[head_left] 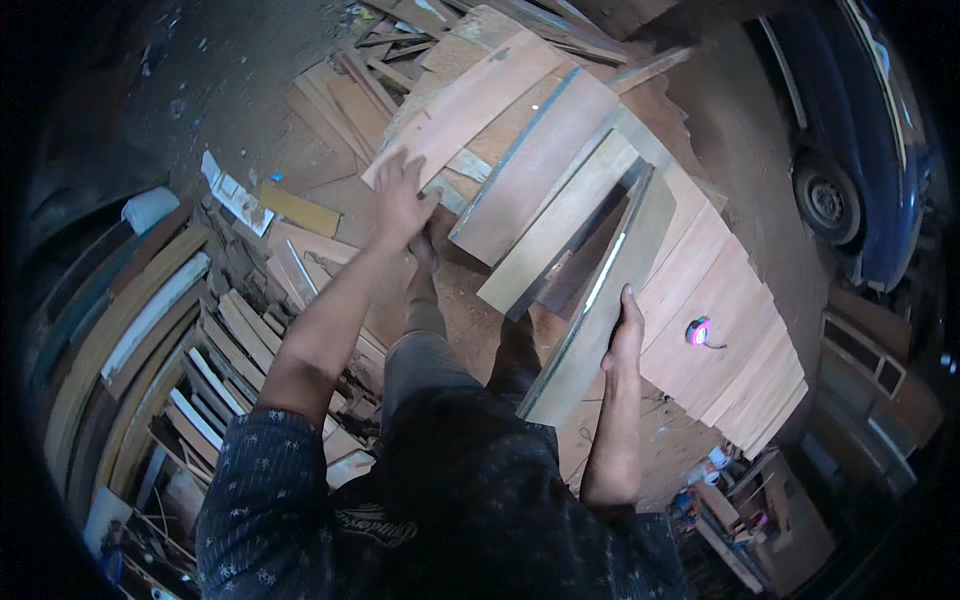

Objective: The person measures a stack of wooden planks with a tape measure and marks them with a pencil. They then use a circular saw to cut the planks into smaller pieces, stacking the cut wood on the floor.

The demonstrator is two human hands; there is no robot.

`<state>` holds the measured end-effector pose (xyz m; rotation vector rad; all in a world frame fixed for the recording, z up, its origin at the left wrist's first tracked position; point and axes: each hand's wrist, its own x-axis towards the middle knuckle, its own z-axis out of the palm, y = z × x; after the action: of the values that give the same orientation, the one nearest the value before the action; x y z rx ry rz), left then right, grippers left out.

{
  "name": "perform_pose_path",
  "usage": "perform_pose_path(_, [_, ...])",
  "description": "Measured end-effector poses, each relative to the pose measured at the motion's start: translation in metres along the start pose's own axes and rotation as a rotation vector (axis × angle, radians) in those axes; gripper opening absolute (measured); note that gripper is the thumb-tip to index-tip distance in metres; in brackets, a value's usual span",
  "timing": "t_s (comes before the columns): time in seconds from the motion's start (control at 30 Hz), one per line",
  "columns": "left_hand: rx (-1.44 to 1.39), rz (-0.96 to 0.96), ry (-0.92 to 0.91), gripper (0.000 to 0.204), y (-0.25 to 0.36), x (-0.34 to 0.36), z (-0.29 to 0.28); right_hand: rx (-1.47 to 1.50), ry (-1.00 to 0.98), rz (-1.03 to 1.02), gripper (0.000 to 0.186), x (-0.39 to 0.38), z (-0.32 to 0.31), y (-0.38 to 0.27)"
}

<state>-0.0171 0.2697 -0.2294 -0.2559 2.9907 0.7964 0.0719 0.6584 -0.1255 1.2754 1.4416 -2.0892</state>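
At the upper left, my left hand (402, 200) lies with fingers spread on the near end of a wide pinkish board (475, 105). My right hand (625, 335) grips a long greyish-brown plank (590, 340), tilted up on its edge; the thumb shows along its right face and the other fingers are hidden. The plank's near end comes close to my shirt. Between my hands lie a pale plank (565, 220) and a wide board with a dark edge (540, 160), both angled away from me. A pink tape measure (698, 330) rests on boards to the right.
Several pinkish boards (740, 350) lie side by side at the right. Stacked timber strips (150, 310) crowd the left, and loose offcuts (340, 110) cover the ground ahead. A dark blue vehicle (850, 150) stands at the upper right. Cluttered odds and ends (730, 510) sit lower right.
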Motion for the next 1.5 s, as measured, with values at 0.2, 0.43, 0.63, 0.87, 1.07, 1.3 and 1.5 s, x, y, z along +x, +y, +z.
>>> perform_pose_path(0.2, [-0.78,-0.849,-0.072,0.044,-0.014,-0.091,0.103,-0.067,-0.018,0.008,0.055,-0.011,0.013,-0.012])
perform_pose_path(0.43, [-1.313,-0.909,-0.123,0.035,0.002,-0.103,0.141,-0.17,-0.082,0.078,0.067,-0.011,0.024,-0.029])
perform_pose_path(0.63, [-1.332,-0.756,-0.135,0.03,-0.007,-0.108,0.14,-0.236,-0.043,0.049,0.059,-0.017,0.046,-0.042])
perform_pose_path(0.87, [-1.273,-0.667,-0.073,0.027,-0.007,-0.108,0.135,-0.285,-0.038,0.068,0.059,-0.017,0.055,-0.041])
perform_pose_path(1.07, [-1.265,-0.639,-0.076,0.025,-0.006,-0.11,0.129,-0.314,-0.07,0.086,0.058,-0.01,0.041,-0.035])
perform_pose_path(1.3, [-0.449,-0.552,-0.107,0.034,0.025,-0.068,0.022,-0.289,-0.1,0.075,0.064,-0.006,0.029,-0.036])
perform_pose_path(1.5, [0.06,-0.145,0.191,0.084,-0.003,0.014,-0.013,-0.252,-0.105,0.054,0.063,-0.008,0.019,-0.044])
